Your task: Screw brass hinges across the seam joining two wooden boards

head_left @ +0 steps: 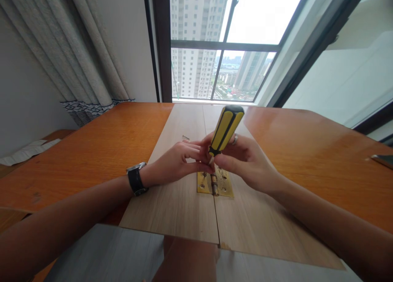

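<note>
Your right hand point(245, 161) is closed around the lower end of the screwdriver point(226, 128), just under its yellow and black handle, which tilts up and away toward the window. Your left hand point(176, 161) comes in from the other side with its fingertips pinched together at the tip, touching the right hand's fingers; whether a screw sits between them you cannot tell, because the fingers hide the tip.

The tip comes down on the brass hinge point(215, 184), which lies flat across the seam of the two pale wood boards point(178, 204), about midway along the seam. The boards rest on the orange desk point(101, 151), running from its far edge to its near edge and overhanging it toward you.

The screwdriver looks light and stiff, and its ribbed handle probably gives a surer grip than the thin shaft. The hinge is likely hard, thin and smooth, so it may skate on the board; the knuckle in its middle is the thickest place to pin it. A small loose screw point(186, 137) lies on the left board toward the far edge.
</note>
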{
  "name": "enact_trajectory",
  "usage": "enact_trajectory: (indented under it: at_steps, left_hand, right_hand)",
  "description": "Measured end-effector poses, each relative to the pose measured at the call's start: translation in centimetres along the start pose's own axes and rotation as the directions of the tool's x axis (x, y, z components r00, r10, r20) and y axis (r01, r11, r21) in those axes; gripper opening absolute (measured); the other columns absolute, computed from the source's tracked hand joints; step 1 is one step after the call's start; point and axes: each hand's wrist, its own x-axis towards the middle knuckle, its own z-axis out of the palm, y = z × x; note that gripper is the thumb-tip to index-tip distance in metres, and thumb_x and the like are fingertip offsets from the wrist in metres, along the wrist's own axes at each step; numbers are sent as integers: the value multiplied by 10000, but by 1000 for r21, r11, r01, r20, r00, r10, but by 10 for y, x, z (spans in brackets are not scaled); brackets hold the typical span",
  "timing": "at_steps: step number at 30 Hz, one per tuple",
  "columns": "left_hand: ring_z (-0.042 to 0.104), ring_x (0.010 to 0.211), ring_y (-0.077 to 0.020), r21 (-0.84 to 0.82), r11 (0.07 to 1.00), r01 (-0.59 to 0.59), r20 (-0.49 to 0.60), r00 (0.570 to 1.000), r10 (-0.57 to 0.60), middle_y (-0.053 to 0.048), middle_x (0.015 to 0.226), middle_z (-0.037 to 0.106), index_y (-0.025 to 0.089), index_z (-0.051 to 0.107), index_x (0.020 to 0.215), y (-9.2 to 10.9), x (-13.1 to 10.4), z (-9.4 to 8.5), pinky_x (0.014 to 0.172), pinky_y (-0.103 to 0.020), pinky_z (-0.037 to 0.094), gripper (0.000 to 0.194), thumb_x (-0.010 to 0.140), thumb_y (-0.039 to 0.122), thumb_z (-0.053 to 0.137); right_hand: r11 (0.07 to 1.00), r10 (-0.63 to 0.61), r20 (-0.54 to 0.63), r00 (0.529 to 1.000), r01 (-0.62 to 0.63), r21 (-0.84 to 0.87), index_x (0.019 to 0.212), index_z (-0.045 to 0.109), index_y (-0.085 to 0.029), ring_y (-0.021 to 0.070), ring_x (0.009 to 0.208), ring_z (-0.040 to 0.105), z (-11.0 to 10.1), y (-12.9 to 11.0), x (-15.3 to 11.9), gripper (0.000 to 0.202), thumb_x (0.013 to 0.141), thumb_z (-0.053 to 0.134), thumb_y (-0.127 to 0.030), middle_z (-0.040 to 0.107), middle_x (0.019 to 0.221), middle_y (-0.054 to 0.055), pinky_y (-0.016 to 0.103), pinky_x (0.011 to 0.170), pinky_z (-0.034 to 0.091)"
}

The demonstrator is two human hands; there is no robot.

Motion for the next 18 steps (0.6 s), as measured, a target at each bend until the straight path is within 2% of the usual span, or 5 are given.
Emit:
enact_trajectory:
  at_steps: [3, 8, 12, 15, 18]
  left_hand:
    - [686, 931, -158, 9, 1000, -4, 11, 1000, 4, -33, 927, 760, 190, 768, 845, 0, 0, -1, 897, -288, 515, 78, 892, 205, 708]
    - [670, 925, -164, 30, 999, 17, 6, 1000, -17, -40, 919, 751, 174, 756, 857, 2, -1, -1, 897, -297, 505, 73, 875, 241, 732]
    - [648, 996, -204, 15, 999, 43, -15, 999, -43, -54, 951, 737, 171, 756, 864, 3, 0, 0, 956, -345, 487, 192, 780, 329, 825]
    - [653, 974, -193, -20, 999, 25, -22, 999, -25, -59, 918, 739, 170, 763, 816, 3, 2, 2, 940, -337, 495, 183, 872, 343, 738]
    - [666, 920, -167, -54, 998, 10, -10, 1000, -11, -48, 867, 748, 179, 766, 781, 5, 5, 3, 919, -317, 507, 246, 954, 294, 633]
  right_hand:
    - [999, 22, 12, 1000, -22, 27, 1120, 729, -232, 188, 859, 657, -3, -1, -2, 279, 920, 664, -415, 713, 983, 60, 347, 799, 567]
    - [996, 55, -5, 998, -55, 71, 924, 742, -221, 144, 659, 623, -2, -1, 2, 199, 855, 746, -408, 682, 799, 17, 300, 621, 557]
    - [994, 36, -67, 997, -29, 110, 800, 658, -201, 139, 684, 611, 3, 1, 5, 264, 745, 844, -379, 633, 778, -1, 297, 633, 552]
    - [994, -3, -108, 994, 15, 111, 780, 599, -201, 149, 745, 615, 7, 0, 7, 328, 697, 876, -355, 617, 789, -3, 293, 663, 555]
    - [996, 0, -92, 996, 8, 92, 858, 603, -209, 168, 804, 625, 6, -2, 5, 332, 730, 854, -383, 612, 814, 6, 303, 692, 561]
